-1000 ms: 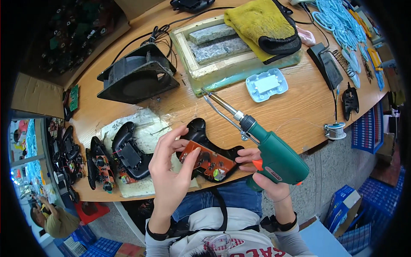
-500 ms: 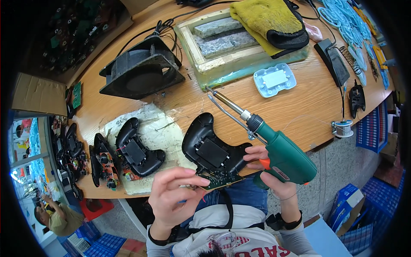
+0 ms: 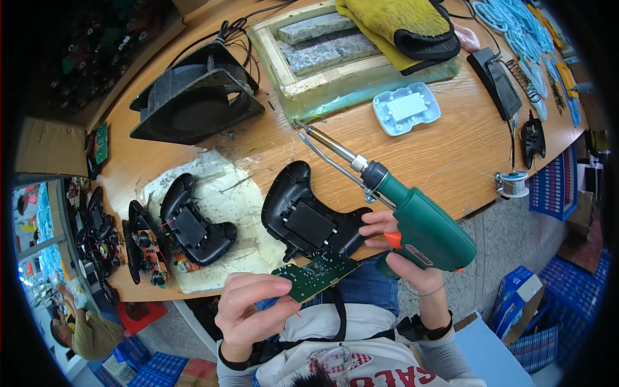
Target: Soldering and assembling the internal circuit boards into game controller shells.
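Flipped since 1 s ago: PCB, then brown side up, now shows its green side, tilted, by near edge of black controller shell; underside hidden. L hand pinches PCB's L end btw thumb & fingers. R hand grips green soldering gun, palm mostly hidden; can't tell if fingertips touch shell. Yellow cloth cut off at top; dark box contents, upper L, hard to make out.

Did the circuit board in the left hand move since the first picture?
Yes: the circuit board has moved down the picture, farther from the light-blue plastic shell.
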The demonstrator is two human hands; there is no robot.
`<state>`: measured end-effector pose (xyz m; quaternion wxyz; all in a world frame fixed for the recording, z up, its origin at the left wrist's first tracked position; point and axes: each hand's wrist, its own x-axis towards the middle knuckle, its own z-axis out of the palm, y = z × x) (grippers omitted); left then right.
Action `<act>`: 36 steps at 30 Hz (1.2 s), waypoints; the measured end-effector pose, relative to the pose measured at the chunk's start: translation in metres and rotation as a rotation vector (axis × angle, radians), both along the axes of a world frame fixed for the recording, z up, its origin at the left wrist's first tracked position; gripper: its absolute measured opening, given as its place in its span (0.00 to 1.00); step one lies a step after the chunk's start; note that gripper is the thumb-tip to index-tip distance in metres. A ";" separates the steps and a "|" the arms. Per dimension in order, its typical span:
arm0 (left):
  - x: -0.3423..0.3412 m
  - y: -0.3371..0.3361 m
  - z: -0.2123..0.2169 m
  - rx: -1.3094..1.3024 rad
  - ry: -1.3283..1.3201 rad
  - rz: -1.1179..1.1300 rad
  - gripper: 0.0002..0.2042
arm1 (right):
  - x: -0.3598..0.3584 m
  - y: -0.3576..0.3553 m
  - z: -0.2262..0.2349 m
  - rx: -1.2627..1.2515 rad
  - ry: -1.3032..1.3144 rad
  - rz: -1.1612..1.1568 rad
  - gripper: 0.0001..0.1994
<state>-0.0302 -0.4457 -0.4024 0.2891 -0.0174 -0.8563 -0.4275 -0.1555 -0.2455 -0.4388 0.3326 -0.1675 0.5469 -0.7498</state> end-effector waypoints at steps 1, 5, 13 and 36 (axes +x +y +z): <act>0.000 0.000 0.001 -0.050 0.005 0.022 0.11 | 0.000 0.000 -0.001 0.002 0.000 0.000 0.27; -0.001 -0.004 0.006 -0.019 -0.046 0.006 0.12 | 0.001 -0.001 0.000 0.004 -0.006 -0.007 0.27; -0.008 -0.012 0.019 0.620 -0.364 0.383 0.09 | 0.003 -0.004 0.004 0.015 -0.026 -0.033 0.28; -0.010 -0.026 -0.007 0.950 -0.486 0.289 0.04 | -0.001 0.001 -0.003 -0.064 -0.042 0.040 0.27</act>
